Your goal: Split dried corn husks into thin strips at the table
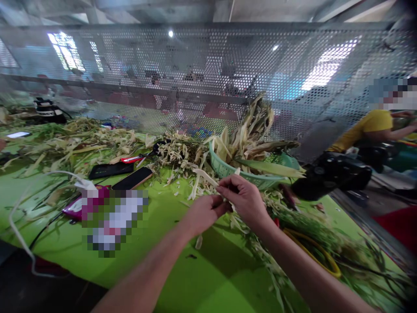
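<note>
Both hands meet over the green table, just in front of a light green plastic basket [216, 164] heaped with dry corn husks [250, 130]. My right hand [244, 198] pinches a pale corn husk strip [206, 176], which sticks out to the upper left past the fingertips. My left hand [205, 213] is closed with its fingertips pressed together right below, touching the right hand. The part of the strip between the fingers is hidden, and so is whatever the left fingertips grip. Small husk scraps lie on the table beneath.
Phones [133, 178], a purple power strip [76, 208] with a white charger [86, 188] and a cable lie left. Husk piles [107, 141] line the back below a perforated metal screen [182, 65]. Green plant strands [309, 234] and a yellow loop [314, 250] lie right, beyond them a person in yellow [374, 124].
</note>
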{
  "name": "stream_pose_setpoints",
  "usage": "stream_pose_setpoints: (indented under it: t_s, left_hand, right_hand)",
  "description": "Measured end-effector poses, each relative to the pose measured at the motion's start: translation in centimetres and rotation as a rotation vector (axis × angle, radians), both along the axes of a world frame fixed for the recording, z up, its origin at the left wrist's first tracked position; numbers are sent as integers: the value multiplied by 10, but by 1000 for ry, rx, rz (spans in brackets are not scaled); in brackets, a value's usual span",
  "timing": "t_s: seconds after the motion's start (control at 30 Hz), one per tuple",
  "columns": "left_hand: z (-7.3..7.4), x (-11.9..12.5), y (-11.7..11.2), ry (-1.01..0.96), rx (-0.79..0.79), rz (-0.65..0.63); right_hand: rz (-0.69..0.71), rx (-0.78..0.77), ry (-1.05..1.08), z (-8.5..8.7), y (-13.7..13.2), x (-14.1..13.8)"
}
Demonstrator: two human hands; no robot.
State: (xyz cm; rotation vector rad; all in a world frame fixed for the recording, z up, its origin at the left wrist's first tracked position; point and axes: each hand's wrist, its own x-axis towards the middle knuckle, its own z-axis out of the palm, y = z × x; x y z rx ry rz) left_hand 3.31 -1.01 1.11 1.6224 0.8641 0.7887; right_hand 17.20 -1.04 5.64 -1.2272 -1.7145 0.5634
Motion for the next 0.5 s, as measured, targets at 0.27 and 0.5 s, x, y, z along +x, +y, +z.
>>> stream_pose_setpoints:
  t_s: [0.27, 0.5]
  left_hand:
    - [14, -16, 9, -134, -19, 325]
    - [10, -16, 8, -340, -150, 253]
  right_hand:
    - [-43, 105, -109, 8, -1, 2]
    - [56, -133, -85, -4, 4, 6]
